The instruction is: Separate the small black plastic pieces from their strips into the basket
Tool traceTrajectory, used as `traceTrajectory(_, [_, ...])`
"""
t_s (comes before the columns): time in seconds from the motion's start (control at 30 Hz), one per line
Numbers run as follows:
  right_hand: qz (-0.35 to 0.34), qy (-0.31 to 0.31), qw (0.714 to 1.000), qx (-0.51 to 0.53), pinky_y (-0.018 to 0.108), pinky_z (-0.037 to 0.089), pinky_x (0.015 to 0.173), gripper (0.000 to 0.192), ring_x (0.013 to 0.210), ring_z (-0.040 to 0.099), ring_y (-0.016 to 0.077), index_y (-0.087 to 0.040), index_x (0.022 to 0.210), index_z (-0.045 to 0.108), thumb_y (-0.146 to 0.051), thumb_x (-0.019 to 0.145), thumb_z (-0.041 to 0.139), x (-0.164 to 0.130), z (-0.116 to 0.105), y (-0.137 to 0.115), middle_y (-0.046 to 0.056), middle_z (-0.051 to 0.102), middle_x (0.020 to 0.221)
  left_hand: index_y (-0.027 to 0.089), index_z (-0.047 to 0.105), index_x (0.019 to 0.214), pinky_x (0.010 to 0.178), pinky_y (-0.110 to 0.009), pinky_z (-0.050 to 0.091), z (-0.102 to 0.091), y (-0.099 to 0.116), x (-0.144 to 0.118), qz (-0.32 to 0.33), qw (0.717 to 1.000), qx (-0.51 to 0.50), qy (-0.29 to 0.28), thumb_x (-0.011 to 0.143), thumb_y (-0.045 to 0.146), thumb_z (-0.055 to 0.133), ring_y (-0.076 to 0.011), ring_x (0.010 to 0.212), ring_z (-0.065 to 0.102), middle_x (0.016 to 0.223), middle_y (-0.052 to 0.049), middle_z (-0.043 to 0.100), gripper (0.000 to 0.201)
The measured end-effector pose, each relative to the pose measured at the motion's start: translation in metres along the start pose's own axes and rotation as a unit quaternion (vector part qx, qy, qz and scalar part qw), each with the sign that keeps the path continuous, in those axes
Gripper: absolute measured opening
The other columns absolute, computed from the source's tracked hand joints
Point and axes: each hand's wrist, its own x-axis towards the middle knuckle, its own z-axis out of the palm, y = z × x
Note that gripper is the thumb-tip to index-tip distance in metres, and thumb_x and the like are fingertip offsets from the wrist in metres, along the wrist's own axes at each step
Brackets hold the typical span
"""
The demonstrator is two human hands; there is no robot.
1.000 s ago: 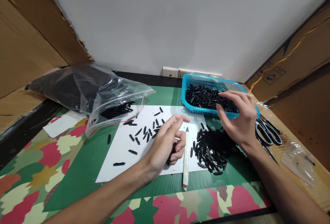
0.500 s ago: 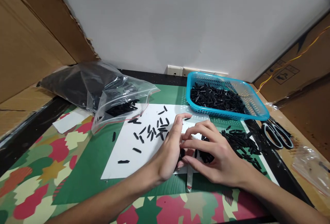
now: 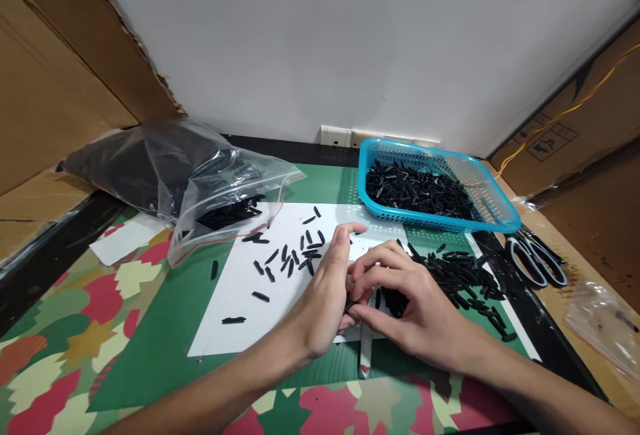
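Observation:
Small black strips (image 3: 310, 255) lie scattered on a white paper sheet (image 3: 225, 338). My left hand (image 3: 325, 301) is turned on its side over the sheet, thumb up and fingers curled around black strips mostly hidden in the palm. Against it, my right hand (image 3: 405, 288) pinches the end of one black strip (image 3: 351, 307) between thumb and fingertips. Below the hands, a flat white stick (image 3: 366, 351) with a reddish tip pokes out. A heap of black strips (image 3: 460, 275) lies right of my right hand, partly hidden by it.
A blue plastic basket (image 3: 440, 223) holding many black strips stands at the back right. Back left, an open zip bag (image 3: 165, 168) spills more strips. Scissors (image 3: 535, 261) and a small clear bag (image 3: 600, 328) lie at the right. Cardboard (image 3: 60, 55) borders the left.
My right fingers have closed in toward my left palm, and a black strip now shows in their pinch. The whole view has shifted slightly; the scattered strips look unmoved.

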Motion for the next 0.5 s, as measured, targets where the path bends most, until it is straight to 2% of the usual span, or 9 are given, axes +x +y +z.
traceTrajectory(0.13, [-0.081, 0.045, 0.996, -0.016, 0.041, 0.054, 0.097, 0.011, 0.103, 0.065, 0.0221, -0.021, 0.100, 0.072, -0.012, 0.095, 0.076, 0.001, -0.010, -0.002, 0.004, 0.074, 0.102, 0.033, 0.054, 0.132, 0.035, -0.013, 0.023, 0.000, 0.008, 0.003, -0.067, 0.996, -0.044, -0.027, 0.102, 0.073, 0.032, -0.0075, 0.038, 0.030, 0.061, 0.007, 0.049, 0.054])
traceTrajectory(0.3, [-0.195, 0.105, 0.967, -0.126, 0.041, 0.060, 0.085, 0.020, 0.093, 0.070, 0.0230, -0.018, 0.105, 0.072, -0.002, 0.094, 0.072, 0.004, -0.032, 0.012, 0.007, 0.078, 0.094, 0.027, 0.056, 0.108, 0.031, -0.012, 0.018, -0.002, 0.009, 0.010, -0.057, 0.996, -0.051, -0.043, 0.104, 0.059, 0.045, -0.0069, 0.032, 0.024, 0.046, 0.011, 0.039, 0.034])
traceTrajectory(0.37, [-0.205, 0.126, 0.960, -0.144, 0.039, 0.061, 0.082, 0.020, 0.090, 0.072, 0.0225, -0.018, 0.102, 0.073, 0.000, 0.094, 0.071, 0.004, -0.037, 0.019, 0.007, 0.078, 0.093, 0.025, 0.054, 0.099, 0.030, -0.013, 0.017, -0.003, 0.008, 0.011, -0.051, 0.995, -0.055, -0.060, 0.104, 0.057, 0.047, -0.0070, 0.030, 0.024, 0.044, 0.011, 0.039, 0.033])
traceTrajectory(0.5, [-0.164, 0.151, 0.969, -0.103, 0.038, 0.060, 0.079, 0.017, 0.086, 0.073, 0.0212, -0.018, 0.097, 0.074, -0.001, 0.094, 0.072, 0.004, -0.038, 0.024, 0.006, 0.077, 0.089, 0.023, 0.052, 0.088, 0.029, -0.013, 0.017, -0.003, 0.009, 0.011, -0.043, 0.993, -0.062, -0.090, 0.104, 0.054, 0.051, -0.0053, 0.030, 0.023, 0.045, 0.011, 0.039, 0.035])
